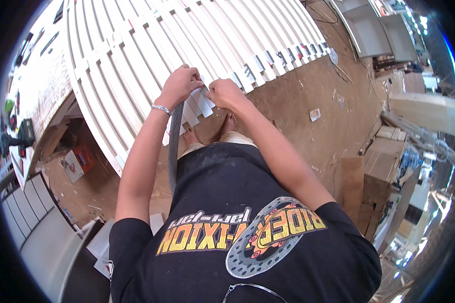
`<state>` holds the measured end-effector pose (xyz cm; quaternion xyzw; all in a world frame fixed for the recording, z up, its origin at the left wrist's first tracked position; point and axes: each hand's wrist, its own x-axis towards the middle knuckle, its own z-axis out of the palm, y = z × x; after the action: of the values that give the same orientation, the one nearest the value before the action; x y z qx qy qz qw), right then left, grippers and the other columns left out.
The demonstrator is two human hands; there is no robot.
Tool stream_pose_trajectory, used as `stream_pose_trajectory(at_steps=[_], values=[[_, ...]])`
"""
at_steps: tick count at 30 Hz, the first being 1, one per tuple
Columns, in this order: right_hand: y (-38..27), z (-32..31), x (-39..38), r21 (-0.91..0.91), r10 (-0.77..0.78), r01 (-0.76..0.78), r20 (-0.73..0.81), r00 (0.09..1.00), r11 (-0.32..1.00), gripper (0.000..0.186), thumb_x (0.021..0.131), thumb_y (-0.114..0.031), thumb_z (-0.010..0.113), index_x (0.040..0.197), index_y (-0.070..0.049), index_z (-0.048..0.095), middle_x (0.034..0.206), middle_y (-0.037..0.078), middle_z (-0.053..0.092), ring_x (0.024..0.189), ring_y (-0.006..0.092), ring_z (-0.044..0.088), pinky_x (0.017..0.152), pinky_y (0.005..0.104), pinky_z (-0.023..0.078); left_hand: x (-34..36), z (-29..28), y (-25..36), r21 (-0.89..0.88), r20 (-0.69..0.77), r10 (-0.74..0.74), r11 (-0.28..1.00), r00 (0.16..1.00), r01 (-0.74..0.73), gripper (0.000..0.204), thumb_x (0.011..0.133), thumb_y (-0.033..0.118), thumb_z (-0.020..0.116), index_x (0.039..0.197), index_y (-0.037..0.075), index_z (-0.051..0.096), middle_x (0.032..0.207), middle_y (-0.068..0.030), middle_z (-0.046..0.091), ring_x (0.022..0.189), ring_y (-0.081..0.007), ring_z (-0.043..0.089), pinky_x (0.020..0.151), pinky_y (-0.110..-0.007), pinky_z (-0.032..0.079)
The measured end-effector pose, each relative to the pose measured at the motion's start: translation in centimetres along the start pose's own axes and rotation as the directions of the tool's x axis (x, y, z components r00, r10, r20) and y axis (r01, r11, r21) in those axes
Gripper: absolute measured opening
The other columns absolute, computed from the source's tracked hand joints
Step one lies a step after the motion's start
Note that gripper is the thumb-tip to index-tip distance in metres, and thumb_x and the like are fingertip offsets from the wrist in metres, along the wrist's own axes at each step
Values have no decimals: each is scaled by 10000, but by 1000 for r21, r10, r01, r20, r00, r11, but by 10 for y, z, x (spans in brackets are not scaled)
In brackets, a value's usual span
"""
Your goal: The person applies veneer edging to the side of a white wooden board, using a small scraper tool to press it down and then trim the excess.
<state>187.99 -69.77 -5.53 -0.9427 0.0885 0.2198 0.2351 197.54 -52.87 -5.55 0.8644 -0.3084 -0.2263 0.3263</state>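
Observation:
My left hand (183,86) is closed in a pinch above the near ends of long white slats (151,55). A long grey band-like strip (174,146) hangs from beneath its wrist down along my shirt. Close on the right, my right hand (225,94) is also closed, fingers curled in toward the left one. A short grey bit, apparently the same strip, shows between the two hands; the fingers cover most of it. Small dark and grey pieces (282,58) sit at several slat ends farther right.
On the left stands a worktable (43,81) with a dark power drill (25,134). An orange and white box (81,162) lies beneath it. Brown cartons (384,161) and boards are stacked at right, with a pale cabinet (366,30) farther back. Scraps dot the brown floor (303,131).

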Motion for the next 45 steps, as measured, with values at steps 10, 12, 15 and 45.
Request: stream_pose_trajectory(at_steps=[10,12,15,45], values=[[-33,-2,-71,820,-144,76,8,990,567,280,985,-211,750,1065,39,655,958,102,744,844,168,711,802,334,584,-55,8,55,-765,-192,-271,644,943,29,647,970,533,763,1315,8,607,1025,-4,614,885,-112,574,813,-295,505],[-31,-12,-74,855,-148,3,86,985,519,240,998,-186,730,1069,31,657,958,106,740,858,166,718,810,333,591,-64,-3,51,-871,-199,-210,486,957,-74,665,1008,569,699,1321,-9,596,1033,-1,609,875,-104,558,830,-280,497],[-14,-20,-79,933,-166,22,40,985,358,186,990,-143,715,1078,11,660,918,79,714,832,157,708,801,310,592,-87,-6,60,-769,-131,-227,637,965,46,547,1072,491,630,1246,-27,631,1008,-12,642,913,-90,567,870,-271,490],[45,16,-100,590,-70,90,-56,996,803,289,970,-216,724,1053,56,671,887,179,704,793,277,694,741,400,551,-119,12,45,-287,-433,-462,885,774,367,317,1002,277,734,1091,27,560,671,-73,580,623,-158,573,614,-368,476]])
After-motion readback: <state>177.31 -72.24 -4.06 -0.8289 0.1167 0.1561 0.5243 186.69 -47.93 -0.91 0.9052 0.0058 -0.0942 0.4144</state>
